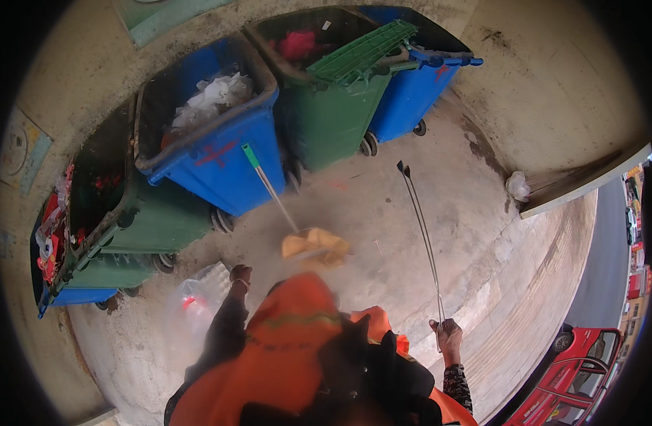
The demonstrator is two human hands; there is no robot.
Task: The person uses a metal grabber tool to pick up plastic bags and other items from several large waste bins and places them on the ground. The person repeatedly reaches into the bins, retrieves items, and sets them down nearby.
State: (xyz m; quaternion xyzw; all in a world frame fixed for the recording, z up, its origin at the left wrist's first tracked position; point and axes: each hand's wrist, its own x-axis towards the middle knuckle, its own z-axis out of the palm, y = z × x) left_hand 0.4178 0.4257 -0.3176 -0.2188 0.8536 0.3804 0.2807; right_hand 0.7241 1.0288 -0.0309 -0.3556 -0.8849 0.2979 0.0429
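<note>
My right hand [447, 336] grips the handle end of long metal litter tongs [424, 234]. The tongs reach forward over the pavement, their two dark tips apart with nothing between them. My left hand [241, 274] is closed at the edge of a clear plastic bag [190, 303], which has something red and white inside. Beside that hand, against the bag, is a white bumpy tray [217, 279]. Ahead of me, a metal pole with a green grip [250, 155] slants down to a yellow-orange object [315, 246], blurred, whose kind I cannot tell.
Wheeled bins line the wall: a blue bin [225, 165] with white rubbish, a green bin [331, 117] with its lid tilted, another blue bin [406, 101], and green bins [155, 218] at left. A white bag [517, 186] lies by the wall's end. A red vehicle [571, 378] stands at right.
</note>
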